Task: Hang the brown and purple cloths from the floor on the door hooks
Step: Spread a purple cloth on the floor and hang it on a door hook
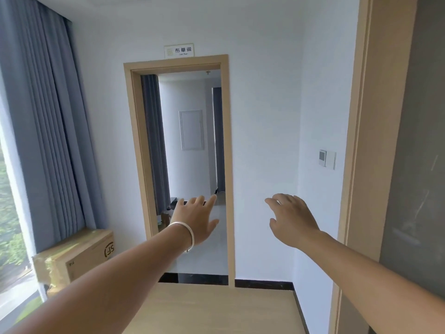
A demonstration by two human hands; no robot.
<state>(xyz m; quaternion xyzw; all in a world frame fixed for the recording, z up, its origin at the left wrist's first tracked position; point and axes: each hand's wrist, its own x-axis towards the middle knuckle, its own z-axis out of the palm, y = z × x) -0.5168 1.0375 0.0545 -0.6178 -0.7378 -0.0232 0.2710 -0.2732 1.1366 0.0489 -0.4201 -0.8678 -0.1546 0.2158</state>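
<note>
Both arms stretched out in front. Left hand [195, 219] flat, fingers straight. Right hand [292, 219] loose, fingers spread, holding nothing.

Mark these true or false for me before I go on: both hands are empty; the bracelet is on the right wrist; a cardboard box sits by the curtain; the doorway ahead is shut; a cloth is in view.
1. Both hands are empty. True: left hand and right hand hold nothing, fingers relaxed.
2. The bracelet is on the right wrist. False: on the left wrist.
3. A cardboard box sits below the curtain. True.
4. The doorway ahead is shut. False: it stands open onto another room.
5. A cloth is in view. False: none shows.
</note>
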